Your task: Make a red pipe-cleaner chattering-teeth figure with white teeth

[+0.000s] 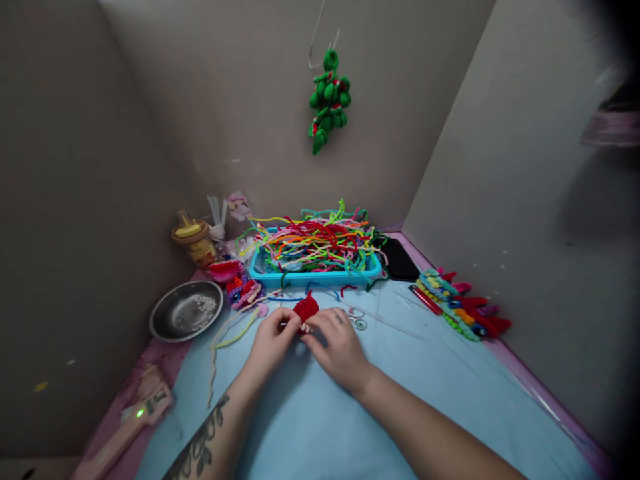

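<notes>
Between my two hands is a small red fuzzy craft piece (306, 307), with several tiny whitish beads or bits (305, 327) at its lower end. My left hand (274, 337) pinches its left side with thumb and fingertips. On the other side, my right hand (339, 343) has its fingers closed at the whitish bits, covering part of the piece. Just beyond the right fingers lie scissors (358, 321), partly hidden. Pale and yellow-green fuzzy strands (237, 337) trail over the blue cloth to the left of my left hand.
A blue tray (320, 277) heaped with coloured fuzzy stems stands at the back. Left are a metal bowl (170, 313) of white bits and a glue gun (127, 433) with a green light. Right are a black phone (400, 260) and colourful crafts (460, 307). Green ornament (330, 100) hangs above.
</notes>
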`<state>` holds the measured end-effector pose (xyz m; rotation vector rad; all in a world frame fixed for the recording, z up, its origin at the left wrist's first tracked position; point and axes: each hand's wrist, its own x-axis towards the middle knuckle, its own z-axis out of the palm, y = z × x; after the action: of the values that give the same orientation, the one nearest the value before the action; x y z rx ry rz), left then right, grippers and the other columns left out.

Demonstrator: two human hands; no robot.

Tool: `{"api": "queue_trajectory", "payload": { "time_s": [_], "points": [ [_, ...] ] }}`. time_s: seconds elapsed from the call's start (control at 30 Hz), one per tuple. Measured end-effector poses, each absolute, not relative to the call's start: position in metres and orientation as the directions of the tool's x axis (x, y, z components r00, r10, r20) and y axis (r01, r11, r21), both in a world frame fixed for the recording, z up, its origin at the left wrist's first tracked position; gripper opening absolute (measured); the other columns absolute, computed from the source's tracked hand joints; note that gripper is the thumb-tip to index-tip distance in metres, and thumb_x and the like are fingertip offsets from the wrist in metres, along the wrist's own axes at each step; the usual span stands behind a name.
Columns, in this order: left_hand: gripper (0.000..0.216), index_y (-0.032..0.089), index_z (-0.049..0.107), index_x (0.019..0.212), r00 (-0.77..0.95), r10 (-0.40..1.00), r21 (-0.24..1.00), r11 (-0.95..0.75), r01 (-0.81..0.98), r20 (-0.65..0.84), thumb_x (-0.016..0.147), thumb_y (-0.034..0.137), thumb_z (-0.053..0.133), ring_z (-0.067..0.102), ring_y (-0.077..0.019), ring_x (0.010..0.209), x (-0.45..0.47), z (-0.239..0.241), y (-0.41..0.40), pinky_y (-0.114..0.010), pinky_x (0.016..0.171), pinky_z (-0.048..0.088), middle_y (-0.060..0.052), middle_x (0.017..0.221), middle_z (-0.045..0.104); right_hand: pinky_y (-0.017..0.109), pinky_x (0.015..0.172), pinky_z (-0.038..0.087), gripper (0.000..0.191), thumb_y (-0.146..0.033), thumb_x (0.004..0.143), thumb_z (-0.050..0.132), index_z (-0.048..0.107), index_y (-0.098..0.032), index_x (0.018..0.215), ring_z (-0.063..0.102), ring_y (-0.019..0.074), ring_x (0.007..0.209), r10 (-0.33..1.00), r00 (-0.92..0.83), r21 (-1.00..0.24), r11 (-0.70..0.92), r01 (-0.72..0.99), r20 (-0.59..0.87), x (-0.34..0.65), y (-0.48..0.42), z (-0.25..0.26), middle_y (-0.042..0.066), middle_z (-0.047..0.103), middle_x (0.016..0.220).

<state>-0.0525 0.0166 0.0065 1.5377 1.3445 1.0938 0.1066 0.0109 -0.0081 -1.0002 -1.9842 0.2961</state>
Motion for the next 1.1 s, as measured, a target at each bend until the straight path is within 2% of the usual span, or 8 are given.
{"api": "queue_trajectory", "payload": {
  "time_s": [0.17, 0.4, 0.83, 1.1],
  "points": [
    [0.021, 0.016, 0.057, 0.07, 0.043, 0.998, 0.974, -0.056, 0.22, 0.048, 0.076, 0.035, 0.058, 0.055, -0.014, 0.063, -0.0483, 0.0043, 0.0163, -0.026, 0.062, 0.044, -0.001, 0.066, 0.06, 0.038, 0.08, 0.039, 0.008, -0.017, 0.085, 0.052, 0.059, -0.021, 0.085, 0.051, 0.0222, 0.085, 0.77, -0.257, -0.544, 0.606, 0.581, 0.584, 0.1016, 0.0118, -0.0085, 0.006, 0.062, 0.085],
    [0.02, 0.015, 0.061, 0.084, 0.107, 0.993, 0.995, -0.052, 0.086, 0.043, 0.07, 0.029, 0.066, 0.061, -0.0165, 0.076, -0.0501, 0.0044, 0.015, -0.029, 0.074, 0.048, -0.004, 0.081, 0.065, 0.036, 0.078, 0.039, 0.009, -0.017, 0.085, 0.051, 0.059, -0.02, 0.081, 0.051, 0.0207, 0.083, 0.763, -0.184, -0.561, 0.595, 0.575, 0.62, 0.1047, 0.0138, -0.0065, 0.005, 0.061, 0.082],
    [0.014, 0.015, 0.064, 0.08, -0.001, 0.998, 0.984, -0.06, 0.165, 0.061, 0.068, 0.021, 0.063, 0.064, -0.0166, 0.072, -0.0438, 0.012, 0.0105, -0.029, 0.069, 0.051, -0.004, 0.078, 0.069, 0.036, 0.077, 0.041, 0.008, -0.017, 0.085, 0.052, 0.059, -0.021, 0.083, 0.051, 0.0209, 0.084, 0.755, -0.172, -0.573, 0.605, 0.553, 0.632, 0.1066, 0.0165, -0.0089, 0.005, 0.058, 0.084],
    [0.014, 0.015, 0.064, 0.081, -0.006, 0.996, 0.968, -0.085, 0.235, 0.089, 0.07, 0.024, 0.061, 0.064, -0.0173, 0.074, -0.0429, 0.0078, 0.0106, -0.029, 0.069, 0.051, -0.005, 0.08, 0.069, 0.038, 0.08, 0.041, 0.007, -0.015, 0.085, 0.051, 0.056, -0.019, 0.081, 0.05, 0.0219, 0.087, 0.74, -0.233, -0.514, 0.623, 0.589, 0.631, 0.1091, 0.0197, -0.0119, 0.006, 0.057, 0.087]
  ]
}}
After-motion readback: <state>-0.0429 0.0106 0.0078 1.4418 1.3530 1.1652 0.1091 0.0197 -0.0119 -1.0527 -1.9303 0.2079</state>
